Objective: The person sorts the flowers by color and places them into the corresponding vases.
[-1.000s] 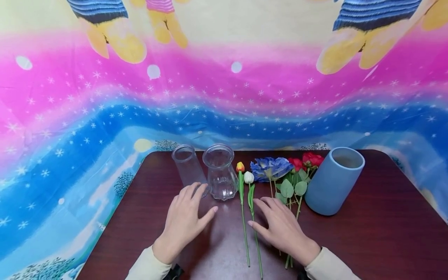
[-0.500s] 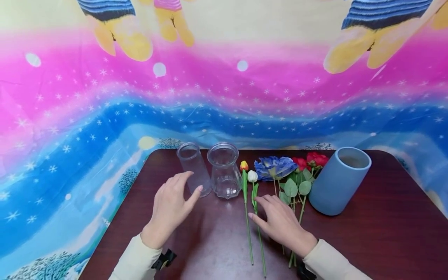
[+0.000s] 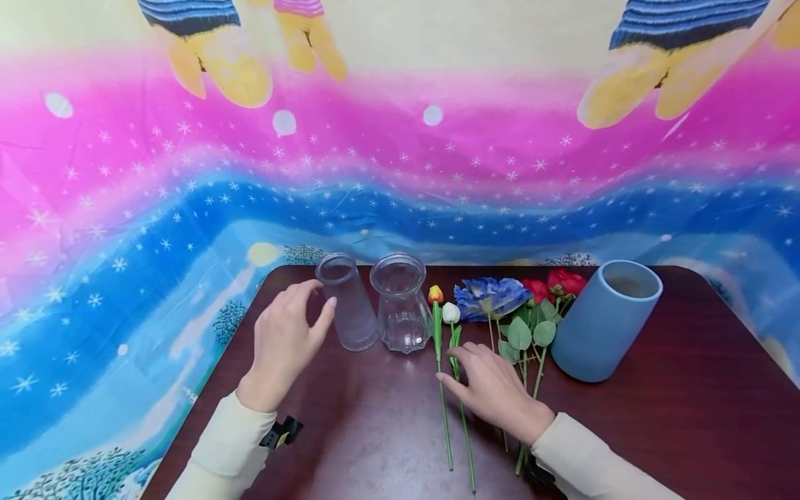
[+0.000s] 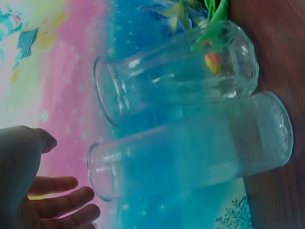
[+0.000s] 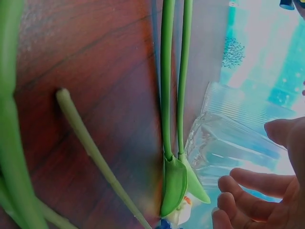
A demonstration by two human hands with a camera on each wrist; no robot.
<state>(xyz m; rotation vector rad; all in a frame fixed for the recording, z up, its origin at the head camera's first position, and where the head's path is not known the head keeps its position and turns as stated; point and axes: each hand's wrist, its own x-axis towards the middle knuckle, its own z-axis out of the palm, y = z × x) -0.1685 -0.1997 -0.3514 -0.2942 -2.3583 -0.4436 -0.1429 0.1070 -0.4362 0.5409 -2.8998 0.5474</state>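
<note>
My left hand (image 3: 284, 340) is raised at the left of a straight, clear glass vase (image 3: 350, 312), fingers and thumb apart beside its rim. In the left wrist view a gap shows between the fingers (image 4: 66, 202) and that vase (image 4: 190, 148). A flared glass vase (image 3: 403, 312) stands just to its right. My right hand (image 3: 496, 389) hovers with loosely bent fingers over the stem of a white tulip (image 3: 451, 313), holding nothing. Beside that lies an orange-yellow tulip (image 3: 435, 295). The right wrist view shows both tulips' green stems (image 5: 167, 86) apart from the fingers.
A blue flower (image 3: 490, 298) and red roses (image 3: 565, 281) with leafy stems lie right of the tulips. At the far right stands a blue vase (image 3: 603, 333). The dark wooden table (image 3: 350, 430) meets a printed cloth backdrop (image 3: 400, 160) at the back.
My left hand has moved left and up, from in front of the glass vases to beside the straight one's rim. The right hand has shifted slightly left over the tulip stems.
</note>
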